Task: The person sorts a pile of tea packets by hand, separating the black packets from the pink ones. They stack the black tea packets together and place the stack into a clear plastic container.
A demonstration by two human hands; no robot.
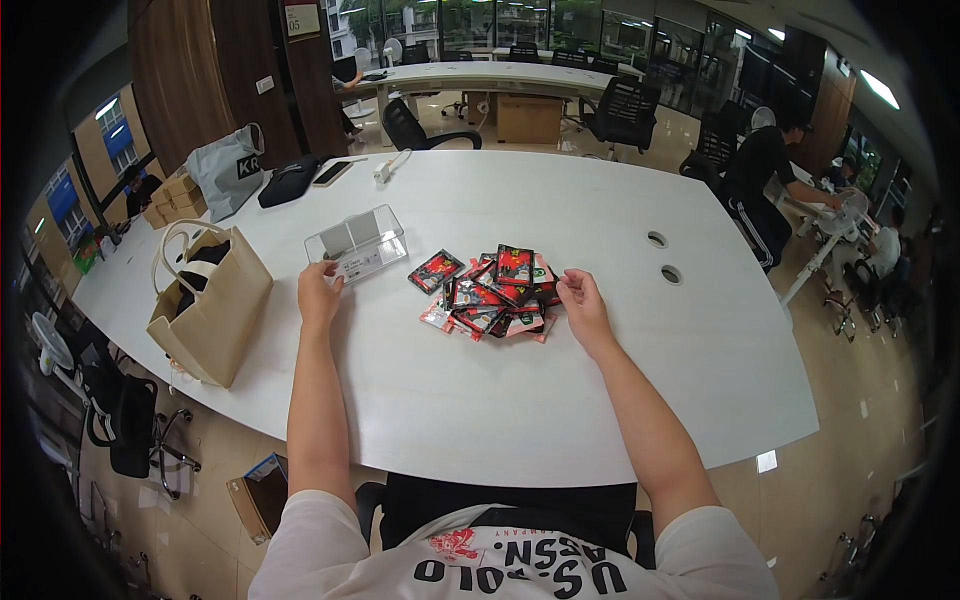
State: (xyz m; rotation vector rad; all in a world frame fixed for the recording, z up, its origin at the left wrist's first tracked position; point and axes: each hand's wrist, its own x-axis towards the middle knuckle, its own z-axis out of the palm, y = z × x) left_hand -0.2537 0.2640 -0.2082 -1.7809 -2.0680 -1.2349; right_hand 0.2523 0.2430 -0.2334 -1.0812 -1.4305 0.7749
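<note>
A heap of small red and black packets (490,295), with some pink ones among them, lies on the white table (450,400). Just left of the heap stands a clear plastic box (372,243) with a printed label on its front. My left hand (320,290) is at the box's near left corner, its fingers curled and close together; what they pinch, if anything, is too small to make out. My right hand (582,300) is at the right edge of the heap, its thumb and fingertips pressed together beside the packets, and whatever is between them is hidden.
On the left of the table are a cream handbag (215,305), a grey bag (225,170), a black pouch (288,182), a phone (333,173) and a white plug (392,166). Two round holes are at the right. A person in black (765,175) is beyond the right edge.
</note>
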